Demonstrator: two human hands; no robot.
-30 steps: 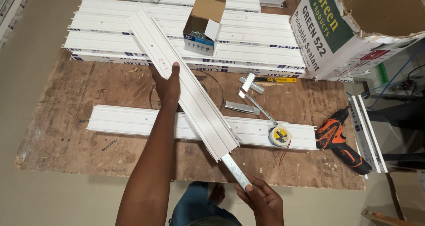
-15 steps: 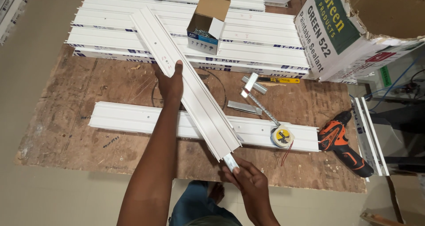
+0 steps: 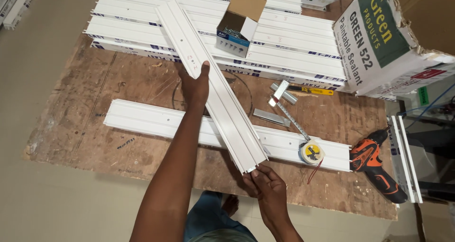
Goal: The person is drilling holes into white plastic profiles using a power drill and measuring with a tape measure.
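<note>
1. A long white plastic profile (image 3: 215, 83) is held slanted above the worktop (image 3: 142, 88), its long axis running from the far left, over a stack of white profiles (image 3: 284, 43), down to the near right.
2. The near end of the profile is met by the right hand (image 3: 266, 187), which lies just below it along the same axis; a sliver of metal insert (image 3: 250, 169) shows at that end, pinched between the fingertips.
3. The left hand (image 3: 196, 88) is set well up the profile, at about its middle, the grip closed round its left edge with the thumb laid on the top face; the forearm is stretched out nearly straight.
4. The right hand is the nearer to the profile's open end; its wrist is bent upward, fingers curled.
5. A second white profile (image 3: 142, 121) lies flat crosswise underneath, with a tape measure (image 3: 312, 152) resting on it and an orange drill (image 3: 374, 164) just beyond its right end.
</note>
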